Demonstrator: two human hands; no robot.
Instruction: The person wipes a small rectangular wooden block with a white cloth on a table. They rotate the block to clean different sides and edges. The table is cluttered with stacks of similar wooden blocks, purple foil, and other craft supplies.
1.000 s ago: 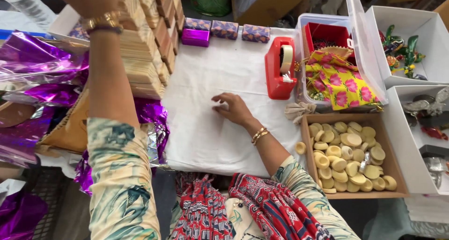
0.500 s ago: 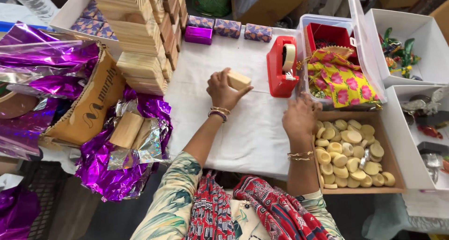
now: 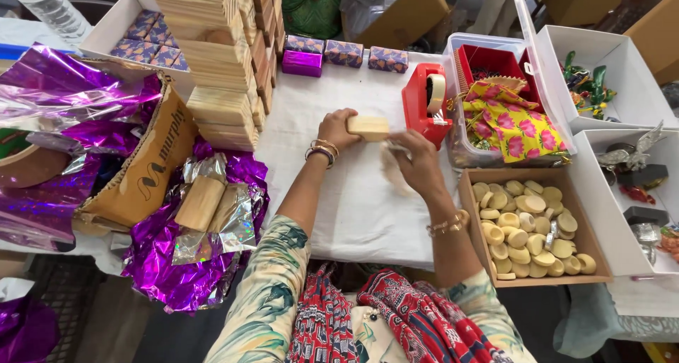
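My left hand [image 3: 335,130] grips one end of a small pale wooden block [image 3: 368,127], held just above the white tablecloth [image 3: 353,207]. My right hand [image 3: 416,161] is close beside it, below and to the right of the block, blurred by motion; its fingers look curled, and whether they hold anything I cannot tell. A red tape dispenser [image 3: 424,106] stands just behind the right hand.
A tall stack of wooden blocks [image 3: 219,59] rises at the back left. Purple foil [image 3: 191,257] with more blocks lies at the left. A cardboard tray of round pale discs [image 3: 527,225] sits at the right, behind it a clear bin with floral cloth [image 3: 509,123]. Small wrapped boxes [image 3: 343,53] line the back.
My left hand came down from the stack with a wooden block and set it at the table's middle. My right hand went to the disc tray and came back toward the block.
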